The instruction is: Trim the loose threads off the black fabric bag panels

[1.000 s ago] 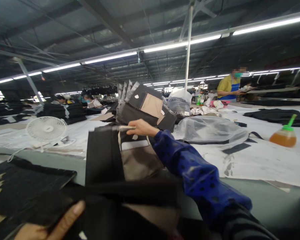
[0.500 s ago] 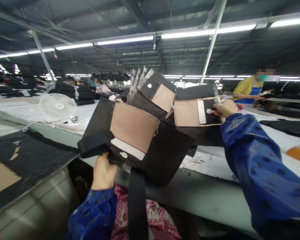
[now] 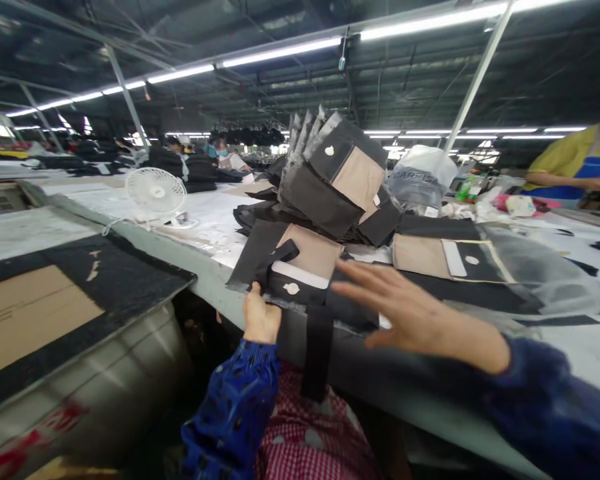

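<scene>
My left hand [image 3: 261,315] grips the near edge of a black fabric bag [image 3: 300,270] with a beige panel, white label and black strap [image 3: 317,350] hanging over the table edge. My right hand [image 3: 410,308] is open, fingers spread, just above the bag's right side and holding nothing. To its right, a second black bag with a beige panel [image 3: 447,259] lies flat on the table. Behind them rises a tall stack of similar bags [image 3: 335,175].
A clear plastic sheet [image 3: 543,267] lies beyond the second bag, with a white plastic sack [image 3: 423,177] behind. A white fan [image 3: 156,192] stands on the white-covered table at left. A co-worker [image 3: 575,160] stands at far right. A metal bin [image 3: 80,373] holding cardboard sits at left.
My right hand has let go of the second bag, which now lies flat on the table. My left hand has lowered its bag to the table edge, and my view has shifted.
</scene>
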`<action>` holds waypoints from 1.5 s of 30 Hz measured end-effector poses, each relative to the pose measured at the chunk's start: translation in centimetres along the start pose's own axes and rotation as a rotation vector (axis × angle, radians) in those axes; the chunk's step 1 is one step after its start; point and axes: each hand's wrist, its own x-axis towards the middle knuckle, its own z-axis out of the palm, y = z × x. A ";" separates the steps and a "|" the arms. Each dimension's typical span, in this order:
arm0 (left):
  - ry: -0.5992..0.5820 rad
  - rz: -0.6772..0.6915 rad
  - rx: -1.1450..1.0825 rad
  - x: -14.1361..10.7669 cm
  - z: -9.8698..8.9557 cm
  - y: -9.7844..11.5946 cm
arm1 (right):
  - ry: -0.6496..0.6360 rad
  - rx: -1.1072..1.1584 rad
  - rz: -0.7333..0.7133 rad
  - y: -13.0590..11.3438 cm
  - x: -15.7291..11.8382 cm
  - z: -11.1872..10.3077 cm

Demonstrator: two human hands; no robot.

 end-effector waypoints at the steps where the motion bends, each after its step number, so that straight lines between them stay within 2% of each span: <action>1: 0.008 -0.017 -0.002 -0.4 0.1 -0.1 | -0.012 -0.046 -0.069 -1.7 0.1 2.0; 3: 0.018 -0.069 -0.001 -1.4 0.1 -0.1 | -0.045 -0.100 -0.173 -3.9 0.3 5.3; 5: 0.022 -0.123 0.023 -2.3 -0.2 -0.1 | -0.062 -0.105 -0.204 -4.6 0.6 7.3; 7: 0.033 -0.149 0.072 -3.1 -0.7 -0.2 | -0.077 -0.043 -0.196 -4.4 1.2 7.8; 9: 0.039 -0.151 0.132 -3.6 -1.2 -0.6 | -0.082 0.131 -0.153 -3.4 2.1 7.3; 10: 0.035 -0.147 0.155 -3.9 -1.3 -0.9 | -0.058 0.267 -0.083 -2.7 2.6 6.7; 11: 0.026 -0.144 0.170 -4.1 -1.4 -1.3 | 0.000 0.420 0.049 -1.6 3.0 6.0; 13: 0.004 -0.145 0.175 -4.6 -1.3 -2.3 | 0.197 0.693 0.430 1.4 3.6 4.5; 14: -0.014 -0.147 0.171 -4.9 -1.2 -2.8 | 0.329 0.759 0.676 3.4 3.6 3.6; 16: -0.071 -0.154 0.157 -5.4 -0.8 -3.7 | 0.390 0.725 0.849 7.4 2.7 2.1; 17: -0.101 -0.157 0.149 -5.5 -0.7 -4.0 | 0.360 0.667 0.935 9.0 1.9 1.4; 19: -0.176 -0.164 0.152 -5.6 -0.7 -4.3 | 0.307 0.600 0.989 11.0 -0.1 0.2; 21: -0.234 -0.184 0.217 -5.3 -0.9 -4.4 | 0.245 0.538 0.879 10.8 -1.9 -0.5; 22: -0.251 -0.196 0.272 -5.1 -1.2 -4.2 | 0.184 0.517 0.761 10.1 -2.6 -0.6; 25: -0.272 -0.257 0.451 -4.9 -2.4 -3.6 | -0.110 0.473 0.329 7.4 -3.4 0.0; 26: -0.286 -0.300 0.498 -5.1 -3.0 -3.3 | -0.185 0.456 0.237 6.7 -3.4 0.4; 28: -0.383 -0.430 0.579 -6.0 -4.2 -2.7 | -0.235 0.394 0.154 6.2 -3.3 1.3; 30: -0.557 -0.533 0.658 -7.2 -5.0 -2.1 | -0.219 0.343 0.140 6.5 -3.1 2.1; 32: -0.734 -0.510 0.758 -8.4 -5.0 -1.9 | -0.207 0.317 0.141 7.1 -3.1 2.8; 33: -0.804 -0.435 0.806 -9.0 -4.6 -1.9 | -0.202 0.304 0.147 7.4 -3.1 3.1; 35: -0.879 -0.182 0.882 -9.6 -3.3 -2.1 | -0.196 0.271 0.166 7.8 -3.1 3.4; 37: -0.870 0.096 0.945 -9.6 -1.9 -2.5 | -0.198 0.237 0.190 7.8 -3.2 3.3; 38: -0.852 0.189 0.988 -9.4 -1.4 -2.6 | -0.206 0.223 0.200 7.7 -3.4 3.2; 39: -0.839 0.227 1.043 -9.1 -1.4 -2.8 | -0.215 0.214 0.210 7.5 -3.6 3.0; 40: -0.841 0.205 1.101 -8.9 -1.7 -2.9 | -0.221 0.208 0.219 7.4 -3.9 2.7; 42: -0.851 0.056 1.149 -8.4 -3.3 -3.1 | -0.219 0.207 0.236 7.0 -4.7 2.4; 44: -0.810 -0.085 1.028 -8.3 -5.5 -3.1 | -0.187 0.199 0.278 6.9 -5.5 2.6; 45: -0.764 -0.111 0.902 -8.4 -6.4 -3.0 | -0.156 0.184 0.321 6.9 -5.8 2.9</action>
